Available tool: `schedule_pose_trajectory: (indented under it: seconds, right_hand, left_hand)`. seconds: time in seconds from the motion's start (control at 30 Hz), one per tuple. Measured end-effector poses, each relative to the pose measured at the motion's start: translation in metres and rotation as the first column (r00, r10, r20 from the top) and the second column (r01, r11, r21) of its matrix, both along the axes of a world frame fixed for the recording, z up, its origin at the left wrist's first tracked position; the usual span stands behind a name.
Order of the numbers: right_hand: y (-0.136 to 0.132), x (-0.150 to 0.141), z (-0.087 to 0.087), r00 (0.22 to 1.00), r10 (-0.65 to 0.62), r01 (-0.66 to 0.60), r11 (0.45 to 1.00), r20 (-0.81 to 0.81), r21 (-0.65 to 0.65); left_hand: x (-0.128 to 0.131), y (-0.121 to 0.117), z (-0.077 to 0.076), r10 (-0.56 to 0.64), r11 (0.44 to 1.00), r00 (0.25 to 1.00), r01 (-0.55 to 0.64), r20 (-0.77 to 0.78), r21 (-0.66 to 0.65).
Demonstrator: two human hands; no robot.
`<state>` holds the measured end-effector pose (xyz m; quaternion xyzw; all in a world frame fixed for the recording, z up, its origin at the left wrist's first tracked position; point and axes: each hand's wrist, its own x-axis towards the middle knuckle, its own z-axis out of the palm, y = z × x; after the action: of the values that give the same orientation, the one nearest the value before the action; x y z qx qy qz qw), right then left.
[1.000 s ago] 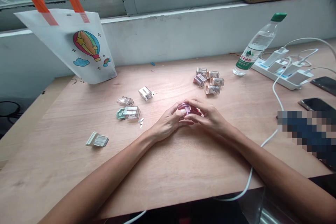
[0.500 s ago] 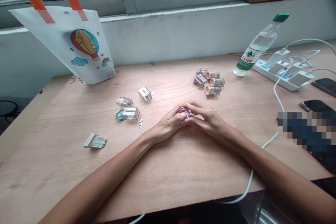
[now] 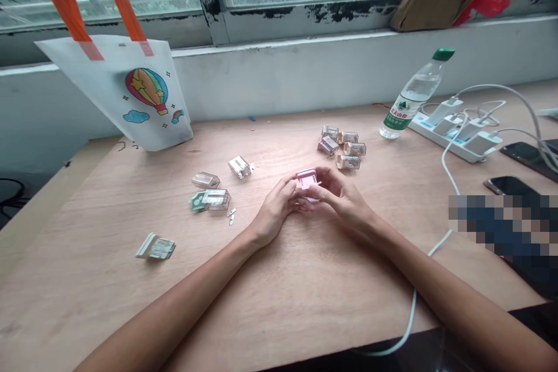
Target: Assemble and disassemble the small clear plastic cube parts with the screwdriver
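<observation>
A small pink pencil sharpener (image 3: 307,178) is held between my hands above the middle of the wooden table, with its recessed face turned up. My left hand (image 3: 279,204) closes on its left side, fingers bent beneath it. From the right, my right hand (image 3: 342,195) pinches it with the thumb across the front; the fingers behind are partly hidden. To the left lie clear-bodied sharpeners (image 3: 239,167), one beside a teal piece (image 3: 197,201), and loose small metal blades (image 3: 231,213). Beyond my right hand sits a cluster of several brownish clear sharpeners (image 3: 349,161).
A small plastic packet (image 3: 156,247) lies at front left. Behind it stands a white bag (image 3: 152,122) with orange handles. On the right are a water bottle (image 3: 403,107), a power strip (image 3: 453,136) with chargers, phones (image 3: 508,187) and a white cable (image 3: 413,308) running over the edge.
The pink sharpener has been turned, so its flat recessed face now shows. My fingers have shifted around it, the right hand's grip opening wider. The camera view has tilted up slightly.
</observation>
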<state>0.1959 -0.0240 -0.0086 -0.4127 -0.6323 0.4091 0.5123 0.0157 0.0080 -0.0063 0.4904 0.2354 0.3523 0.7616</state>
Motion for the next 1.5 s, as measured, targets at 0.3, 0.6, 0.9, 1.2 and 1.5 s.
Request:
schedule_pose_trajectory:
  seconds: [0.3, 0.6, 0.9, 1.2, 1.5]
  right_hand:
    - [0.003, -0.003, -0.007, 0.955, -0.177, 0.094, 0.942, 0.237, 0.323]
    - [-0.002, -0.003, -0.002, 0.984, -0.096, 0.079, 0.991, 0.153, 0.11]
    - [0.004, -0.004, -0.009, 0.916, 0.032, -0.2, 0.901, -0.4, -0.385]
    - [-0.003, -0.002, 0.009, 0.918, 0.123, -0.254, 0.913, -0.378, -0.32]
    - [-0.003, -0.006, 0.002, 0.855, 0.147, -0.346, 0.876, -0.497, -0.336]
  left_hand:
    - [-0.003, -0.001, -0.004, 0.063, 0.993, 0.996, -0.055, -0.07, 0.109]
    - [-0.004, -0.013, 0.005, 0.173, 0.975, 0.98, -0.156, -0.096, 0.161]
    - [-0.003, -0.019, 0.007, 0.376, 0.706, 0.905, -0.143, -0.197, 0.693]
    - [-0.005, -0.016, 0.003, 0.52, 0.549, 0.825, -0.124, -0.221, 0.826]
    - [-0.005, -0.015, 0.006, 0.256, 0.869, 0.94, -0.122, -0.224, 0.479]
